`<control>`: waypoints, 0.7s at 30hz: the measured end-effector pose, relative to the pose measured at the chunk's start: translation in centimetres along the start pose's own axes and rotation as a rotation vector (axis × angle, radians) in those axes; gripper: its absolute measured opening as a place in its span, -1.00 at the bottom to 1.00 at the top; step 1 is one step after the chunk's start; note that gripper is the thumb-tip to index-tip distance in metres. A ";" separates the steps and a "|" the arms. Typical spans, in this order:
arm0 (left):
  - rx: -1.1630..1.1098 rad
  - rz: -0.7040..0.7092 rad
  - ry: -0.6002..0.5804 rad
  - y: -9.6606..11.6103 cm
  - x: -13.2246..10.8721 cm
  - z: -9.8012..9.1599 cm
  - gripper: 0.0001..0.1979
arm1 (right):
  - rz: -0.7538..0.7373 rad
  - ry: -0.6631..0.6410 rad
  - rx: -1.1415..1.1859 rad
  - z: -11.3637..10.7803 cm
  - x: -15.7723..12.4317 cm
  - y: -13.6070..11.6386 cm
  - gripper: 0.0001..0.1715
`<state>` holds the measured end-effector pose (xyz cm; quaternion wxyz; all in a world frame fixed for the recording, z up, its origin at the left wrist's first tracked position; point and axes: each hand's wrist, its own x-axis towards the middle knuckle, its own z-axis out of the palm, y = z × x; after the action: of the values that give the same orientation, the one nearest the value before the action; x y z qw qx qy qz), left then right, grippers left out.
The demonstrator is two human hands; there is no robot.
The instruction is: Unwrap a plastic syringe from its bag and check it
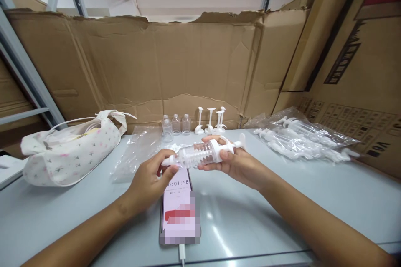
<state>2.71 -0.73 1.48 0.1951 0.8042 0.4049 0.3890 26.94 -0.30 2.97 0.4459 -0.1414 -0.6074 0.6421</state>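
A clear ribbed plastic bottle (202, 154) with white fittings at both ends lies sideways in the air between my hands, above the phone. My left hand (150, 175) pinches its narrow white tip (169, 160) between thumb and fingers. At the other end, my right hand (233, 160) is closed round the white plunger top (221, 149), and the plunger's flared end (242, 141) sticks out past the fingers. Behind them stand several clear bottles (186, 125) without fittings and several white plunger pieces (199, 121). Small white parts (177, 147) lie partly hidden behind the held bottle.
Below my hands a phone (177, 200) showing a timer lies on the grey table (250, 225), with a white cable (182, 253) plugged in. A star-patterned pouch (72, 154) and a flat clear bag (134, 150) are left. Bagged plunger bottles (300, 137) lie right; cardboard (172, 62) stands behind.
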 end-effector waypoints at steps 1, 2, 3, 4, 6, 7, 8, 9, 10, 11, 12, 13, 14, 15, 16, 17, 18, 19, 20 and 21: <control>0.033 -0.006 0.023 0.1 0.0 0.0 -0.76 | -0.004 -0.001 0.004 -0.1 0.0 0.0 -0.56; 0.045 -0.020 0.041 0.3 0.1 0.0 -0.76 | -0.006 -0.004 0.007 -0.1 0.0 -0.1 -0.57; 0.031 -0.034 0.046 0.4 0.1 0.0 -0.77 | -0.006 -0.007 0.007 -0.1 0.0 -0.1 -0.57; -0.008 -0.049 0.034 0.5 0.2 0.0 -0.79 | -0.009 -0.008 0.008 -0.1 0.0 -0.2 -0.57; -0.128 -0.082 -0.046 0.6 0.4 -0.1 -0.71 | -0.018 -0.007 0.007 -0.1 0.0 -0.3 -0.58; -0.184 -0.094 -0.095 0.6 0.5 -0.1 -0.65 | -0.023 -0.004 0.005 -0.1 -0.1 -0.3 -0.58; -0.224 -0.105 -0.134 0.6 0.6 -0.2 -0.61 | -0.027 -0.001 0.003 -0.1 -0.1 -0.2 -0.58; -0.249 -0.116 -0.150 0.5 0.8 -0.3 -0.60 | -0.030 0.002 0.002 -0.2 0.0 -0.2 -0.58; -0.258 -0.127 -0.139 0.4 0.9 -0.3 -0.64 | -0.030 0.004 0.001 -0.3 0.0 0.0 -0.58; -0.254 -0.136 -0.106 0.4 1.0 -0.4 -0.70 | -0.029 0.007 -0.001 -0.4 0.0 0.1 -0.57; -0.239 -0.140 -0.059 0.3 1.1 -0.4 -0.74 | -0.029 0.011 -0.002 -0.5 0.1 0.2 -0.57; -0.218 -0.138 -0.017 0.2 1.2 -0.4 -0.75 | -0.029 0.016 -0.002 -0.5 0.2 0.4 -0.57; -0.194 -0.131 0.014 0.1 1.2 -0.5 -0.74 | -0.029 0.021 -0.001 -0.6 0.2 0.5 -0.57; -0.170 -0.119 0.030 0.1 1.3 -0.5 -0.75 | -0.029 0.026 0.000 -0.6 0.3 0.6 -0.57; -0.146 -0.105 0.032 0.1 1.3 -0.6 -0.76 | -0.030 0.031 0.000 -0.7 0.4 0.6 -0.57; -0.125 -0.095 0.027 0.0 1.4 -0.6 -0.78 | -0.032 0.038 0.000 -0.7 0.4 0.7 -0.58; -0.107 -0.090 0.021 0.0 1.5 -0.7 -0.78 | -0.032 0.043 -0.002 -0.7 0.4 0.7 -0.58; -0.090 -0.087 0.021 0.0 1.5 -0.8 -0.77 | -0.030 0.047 -0.003 -0.7 0.4 0.7 -0.58; -0.074 -0.084 0.028 0.1 1.6 -0.8 -0.76 | -0.030 0.052 -0.002 -0.7 0.4 0.6 -0.59; -0.071 -0.082 0.032 0.1 1.8 -0.8 -0.76 | -0.029 0.059 0.001 -0.6 0.4 0.6 -0.59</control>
<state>2.75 0.61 2.89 0.2328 0.7732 0.4267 0.4074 26.92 0.52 2.43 0.4729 -0.1510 -0.5958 0.6313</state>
